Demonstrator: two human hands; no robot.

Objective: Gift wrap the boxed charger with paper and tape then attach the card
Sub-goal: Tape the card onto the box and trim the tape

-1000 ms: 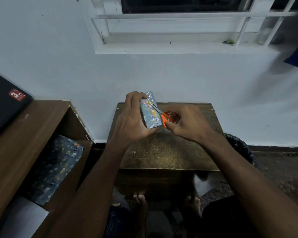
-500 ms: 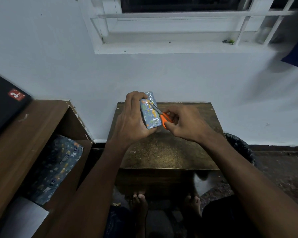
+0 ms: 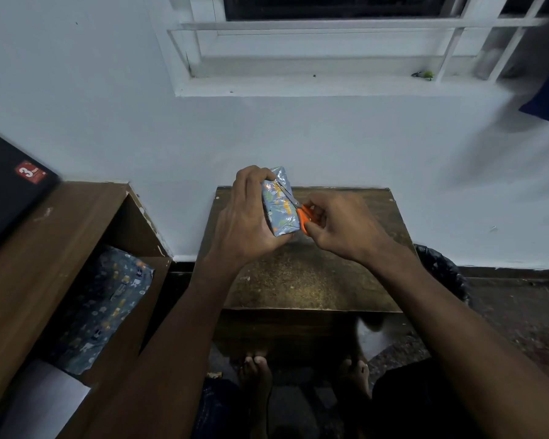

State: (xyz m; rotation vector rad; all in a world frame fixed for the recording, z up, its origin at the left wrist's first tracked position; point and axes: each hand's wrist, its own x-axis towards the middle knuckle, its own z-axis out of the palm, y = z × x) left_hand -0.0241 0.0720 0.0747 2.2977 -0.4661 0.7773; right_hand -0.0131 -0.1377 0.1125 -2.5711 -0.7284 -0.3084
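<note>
The boxed charger (image 3: 279, 207), wrapped in shiny blue patterned paper, is held upright above the small wooden table (image 3: 308, 280). My left hand (image 3: 251, 217) grips it from the left, fingers curled over its top. My right hand (image 3: 343, 226) holds small orange-handled scissors (image 3: 301, 215). Their metal blades lie across the wrapped face and point up-left toward the box's top. No card or tape roll is in view.
A wooden shelf unit (image 3: 45, 248) stands at the left with a folded sheet of the same patterned paper (image 3: 105, 299) and a white sheet (image 3: 45, 397) inside. A black box (image 3: 10, 188) lies on top. A black bin bag (image 3: 441, 270) sits right of the table. My bare feet are below.
The hands, box and scissors stay almost still. The view shifts very slightly.
</note>
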